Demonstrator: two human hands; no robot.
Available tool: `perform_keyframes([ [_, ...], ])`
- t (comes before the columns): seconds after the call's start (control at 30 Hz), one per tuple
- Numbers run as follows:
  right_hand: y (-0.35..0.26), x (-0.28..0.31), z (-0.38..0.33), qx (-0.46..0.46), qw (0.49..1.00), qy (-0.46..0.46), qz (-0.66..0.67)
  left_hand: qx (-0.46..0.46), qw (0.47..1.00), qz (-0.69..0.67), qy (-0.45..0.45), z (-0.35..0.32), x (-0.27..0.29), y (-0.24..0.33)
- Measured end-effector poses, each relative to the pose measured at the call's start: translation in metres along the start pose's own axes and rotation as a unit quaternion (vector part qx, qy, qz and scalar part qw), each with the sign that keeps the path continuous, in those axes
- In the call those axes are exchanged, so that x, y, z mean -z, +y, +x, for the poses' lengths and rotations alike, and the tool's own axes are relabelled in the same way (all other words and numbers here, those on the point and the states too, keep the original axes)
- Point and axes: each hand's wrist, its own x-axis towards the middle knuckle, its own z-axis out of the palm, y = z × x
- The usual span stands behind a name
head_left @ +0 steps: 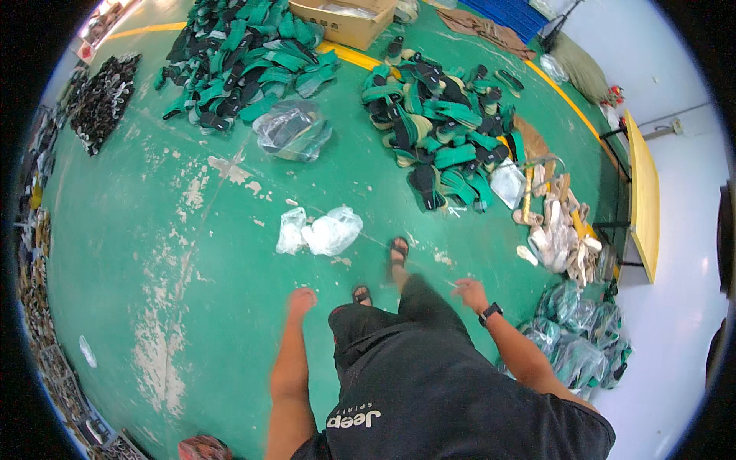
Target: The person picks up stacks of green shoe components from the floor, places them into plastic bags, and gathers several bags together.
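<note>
I am standing on a green floor, both arms hanging apart at my sides. My left hand [303,300] is over bare floor, blurred, its fingers looking curled; nothing can be made out in it. My right hand [469,294], below a dark wristwatch [491,311], has its fingers drawn together. A tiny pale thing shows at their tips, too small to name. Ahead of my feet lie crumpled white plastic bags [332,231], touched by neither hand. Farther off is a clear plastic bag [293,130] with dark pieces inside.
Heaps of green and black slippers [441,115] lie ahead right and ahead left [245,65], near a cardboard box [345,21]. On the right are beige footwear [563,226], filled clear bags [579,337] and a yellow board [642,195] by the wall. A dark pile [103,100] lies far left.
</note>
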Motion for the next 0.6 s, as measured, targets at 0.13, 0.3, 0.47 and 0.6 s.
perform_keyframes([
  [0.13, -0.052, -0.006, 0.130, 0.069, 0.996, 0.010, -0.054, 0.081, 0.955, -0.283, -0.029, 0.069, 0.023, 0.048],
  [0.3, -0.157, -0.036, 0.291, 0.183, 0.959, -0.038, -0.211, 0.163, 0.966, -0.187, 0.072, 0.112, 0.043, 0.015],
  [0.47, -0.267, -0.073, 0.437, 0.599, 0.750, 0.017, -0.281, 0.271, 0.921, -0.262, 0.098, 0.122, 0.075, -0.001],
  [0.6, -0.411, -0.100, 0.494, 0.099, 0.950, -0.227, -0.193, 0.379, 0.824, -0.394, 0.145, 0.155, 0.140, 0.052],
])
